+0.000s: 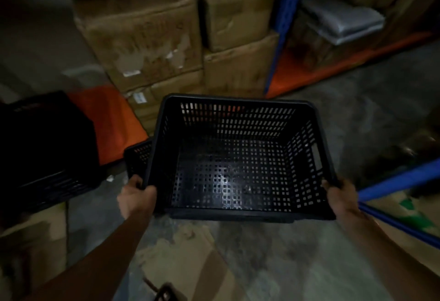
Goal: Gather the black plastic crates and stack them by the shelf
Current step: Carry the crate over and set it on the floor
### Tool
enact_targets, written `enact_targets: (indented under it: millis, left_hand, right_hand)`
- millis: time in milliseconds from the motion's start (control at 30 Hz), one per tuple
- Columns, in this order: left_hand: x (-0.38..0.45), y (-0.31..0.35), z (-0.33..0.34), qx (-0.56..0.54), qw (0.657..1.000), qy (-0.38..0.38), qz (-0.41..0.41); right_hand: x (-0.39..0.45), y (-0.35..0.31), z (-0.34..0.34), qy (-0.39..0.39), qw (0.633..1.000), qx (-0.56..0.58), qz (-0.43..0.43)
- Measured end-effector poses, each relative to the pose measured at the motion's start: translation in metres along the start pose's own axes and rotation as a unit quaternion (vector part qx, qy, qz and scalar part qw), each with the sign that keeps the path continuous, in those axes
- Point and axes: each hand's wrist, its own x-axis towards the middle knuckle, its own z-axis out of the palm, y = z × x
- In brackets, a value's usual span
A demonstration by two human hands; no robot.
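I hold an empty black perforated plastic crate (238, 157) level above the floor, open side up. My left hand (137, 197) grips its near left corner and my right hand (339, 197) grips its near right corner. Behind its left wall part of a second black crate (137, 157) shows. A third black crate (45, 148) sits at the left on a carton. The blue and orange shelf (285, 29) stands at the upper right, beyond the held crate.
Stacked cardboard boxes (142, 31) stand ahead against the shelf. An orange sheet (114, 122) lies at the left. A carton (31, 241) is at the lower left, flat cardboard (190, 265) lies on the concrete floor, and a blue shelf beam (400, 181) crosses at the right.
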Motion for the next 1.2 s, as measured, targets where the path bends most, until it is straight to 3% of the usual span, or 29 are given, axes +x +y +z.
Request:
enact_targets:
  millis: [267, 600, 1200]
  left_hand:
    - [0.112, -0.059, -0.042, 0.037, 0.997, 0.050, -0.040]
    - [0.161, -0.117, -0.001, 0.015, 0.982, 0.106, -0.153]
    - [0.203, -0.118, 0.026, 0.044, 0.977, 0.152, -0.146]
  right_hand:
    - [0.001, -0.064, 0.148, -0.079, 0.995, -0.026, -0.046]
    - [0.063, -0.087, 0.264, -0.153, 0.982, -0.054, -0.097]
    - [0.120, -0.122, 0.331, -0.182, 0.966, -0.109, -0.147]
